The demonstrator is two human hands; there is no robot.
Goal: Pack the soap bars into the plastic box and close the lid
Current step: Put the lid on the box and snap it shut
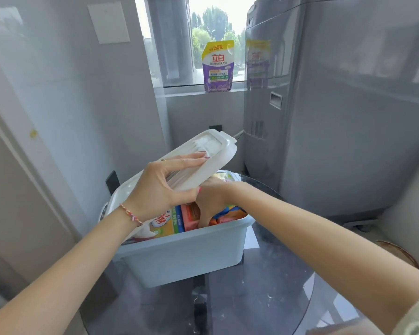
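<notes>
Head view: dark glass table (264,293) w/ box (179,255), left hand (160,189) gripping lid (198,160), right hand (211,197) grip unclear.

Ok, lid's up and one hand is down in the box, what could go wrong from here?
The left hand holds the white lid tilted over the pale blue box while the right hand is among the soap bars. If the lid comes down now, it may pinch that hand. The bars stand about level with the rim, so the lid may not seat flat. The box sits on a glass table and pushing down on it could make it slide.
</notes>
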